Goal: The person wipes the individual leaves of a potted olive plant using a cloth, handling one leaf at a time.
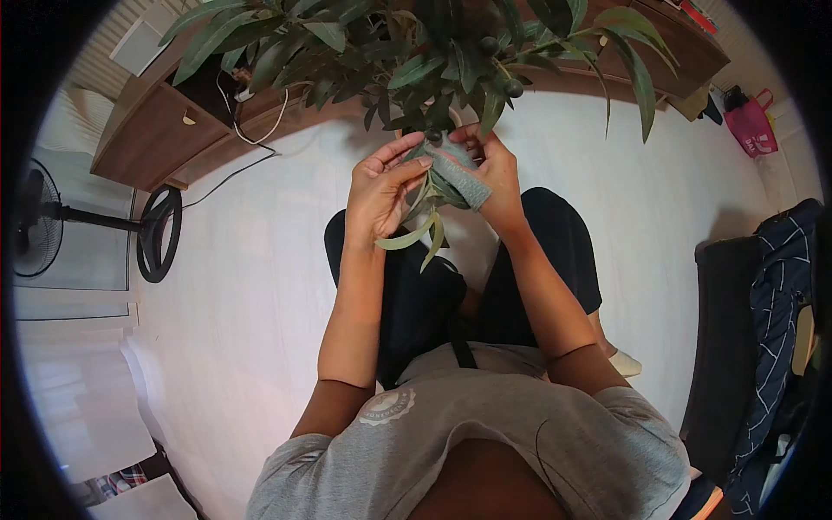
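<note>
Dark green leaves and several olive-like fruits of an olive plant (416,68) spread over the top of the head view, in front of my bent knees. A small grey-green cloth (463,179) with a reddish streak lies against a low sprig. My right hand (499,179) grips this cloth, its fingers bent among the leaves. My left hand (385,185) pinches the sprig beside a dark fruit (433,134), thumb and fingertips close to the cloth. Paler leaves (413,239) hang below both hands. Foliage hides most of the plant's base and some of my right fingertips.
A low brown wooden cabinet (162,133) runs behind the plant, with a white cable (260,140) trailing from it. On the left stands a black fan (39,218). At right are a dark seat or box (725,325), draped clothing (780,260) and a pink bag (751,127).
</note>
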A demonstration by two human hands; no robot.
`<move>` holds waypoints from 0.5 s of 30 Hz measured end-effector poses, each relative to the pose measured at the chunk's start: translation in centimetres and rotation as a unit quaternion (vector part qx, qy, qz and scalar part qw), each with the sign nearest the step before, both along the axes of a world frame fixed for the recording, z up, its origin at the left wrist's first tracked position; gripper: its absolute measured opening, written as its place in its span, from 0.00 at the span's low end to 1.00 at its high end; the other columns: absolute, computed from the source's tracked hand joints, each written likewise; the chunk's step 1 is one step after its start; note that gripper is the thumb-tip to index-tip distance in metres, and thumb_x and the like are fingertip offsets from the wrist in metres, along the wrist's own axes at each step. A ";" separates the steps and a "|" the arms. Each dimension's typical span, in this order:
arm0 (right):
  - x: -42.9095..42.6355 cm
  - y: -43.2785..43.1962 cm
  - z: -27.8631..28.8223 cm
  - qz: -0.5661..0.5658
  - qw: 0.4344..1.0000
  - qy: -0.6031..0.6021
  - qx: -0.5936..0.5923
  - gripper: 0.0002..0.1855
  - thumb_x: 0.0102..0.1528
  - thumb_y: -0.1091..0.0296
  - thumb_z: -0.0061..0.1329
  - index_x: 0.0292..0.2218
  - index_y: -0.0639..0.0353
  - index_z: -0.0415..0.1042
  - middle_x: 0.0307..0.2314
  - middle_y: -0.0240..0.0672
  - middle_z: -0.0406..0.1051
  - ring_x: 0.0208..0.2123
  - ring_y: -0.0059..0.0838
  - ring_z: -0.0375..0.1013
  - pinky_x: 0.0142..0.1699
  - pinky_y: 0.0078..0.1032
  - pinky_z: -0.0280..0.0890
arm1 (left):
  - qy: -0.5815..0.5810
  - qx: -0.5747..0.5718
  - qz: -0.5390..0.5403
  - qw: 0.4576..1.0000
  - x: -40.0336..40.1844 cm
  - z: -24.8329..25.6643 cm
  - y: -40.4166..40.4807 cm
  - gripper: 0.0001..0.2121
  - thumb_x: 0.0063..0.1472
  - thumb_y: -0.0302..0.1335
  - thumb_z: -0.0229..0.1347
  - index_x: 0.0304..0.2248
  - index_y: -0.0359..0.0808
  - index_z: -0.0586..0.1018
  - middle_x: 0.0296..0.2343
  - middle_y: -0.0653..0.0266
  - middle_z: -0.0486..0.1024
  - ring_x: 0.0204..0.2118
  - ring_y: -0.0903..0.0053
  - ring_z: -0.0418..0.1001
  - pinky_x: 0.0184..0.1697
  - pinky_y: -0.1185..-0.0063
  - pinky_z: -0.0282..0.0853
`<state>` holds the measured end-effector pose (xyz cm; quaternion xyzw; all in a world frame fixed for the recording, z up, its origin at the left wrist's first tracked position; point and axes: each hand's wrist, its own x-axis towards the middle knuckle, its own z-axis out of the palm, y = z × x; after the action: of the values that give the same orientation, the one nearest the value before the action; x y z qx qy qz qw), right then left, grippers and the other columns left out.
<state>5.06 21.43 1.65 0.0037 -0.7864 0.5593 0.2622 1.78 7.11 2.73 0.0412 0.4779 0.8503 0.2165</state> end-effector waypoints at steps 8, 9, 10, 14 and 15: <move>1.1 1.1 -1.7 0.135 0.972 -0.044 -0.189 0.12 0.47 0.74 0.47 0.35 0.64 0.64 0.27 0.30 0.67 0.27 0.15 0.65 0.31 0.15 0.61 | -0.027 0.039 -0.017 0.999 -0.4 0.1 0.0 0.16 0.47 0.12 0.49 0.39 0.20 0.65 0.26 0.50 0.72 0.28 0.73 0.73 0.34 0.84 0.71; 1.4 1.3 -1.9 0.162 0.956 -0.018 -0.243 0.11 0.49 0.75 0.43 0.37 0.62 0.64 0.28 0.29 0.67 0.27 0.14 0.65 0.31 0.14 0.61 | -0.027 0.038 -0.018 0.999 -0.4 0.2 0.0 0.16 0.47 0.12 0.49 0.39 0.20 0.65 0.26 0.50 0.72 0.28 0.73 0.73 0.34 0.84 0.71; 1.8 1.9 -2.1 0.161 0.956 -0.018 -0.244 0.11 0.49 0.75 0.43 0.37 0.62 0.64 0.28 0.29 0.67 0.27 0.14 0.65 0.31 0.14 0.61 | -0.035 0.039 -0.013 0.999 -0.5 0.2 0.1 0.16 0.48 0.13 0.49 0.39 0.20 0.65 0.27 0.50 0.72 0.28 0.73 0.73 0.29 0.86 0.69; 4.4 5.9 -1.8 0.129 0.894 -0.061 -0.425 0.12 0.53 0.74 0.38 0.40 0.56 0.62 0.30 0.30 0.67 0.30 0.18 0.67 0.32 0.15 0.62 | -0.029 0.076 -0.024 0.996 -1.4 -0.7 -0.7 0.15 0.49 0.14 0.48 0.39 0.21 0.65 0.28 0.49 0.71 0.28 0.71 0.73 0.27 0.86 0.69; 5.2 6.9 -1.6 0.161 0.824 -0.065 -0.540 0.12 0.53 0.72 0.37 0.41 0.53 0.61 0.31 0.30 0.67 0.30 0.20 0.67 0.32 0.17 0.62 | -0.032 0.076 -0.028 0.996 -1.6 -1.0 -0.9 0.15 0.49 0.14 0.48 0.39 0.21 0.65 0.28 0.49 0.71 0.28 0.71 0.73 0.27 0.86 0.69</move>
<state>10.22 28.34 0.03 -0.0485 -0.3626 0.9275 0.0765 0.20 6.26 1.72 0.0435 0.4037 0.8784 0.2520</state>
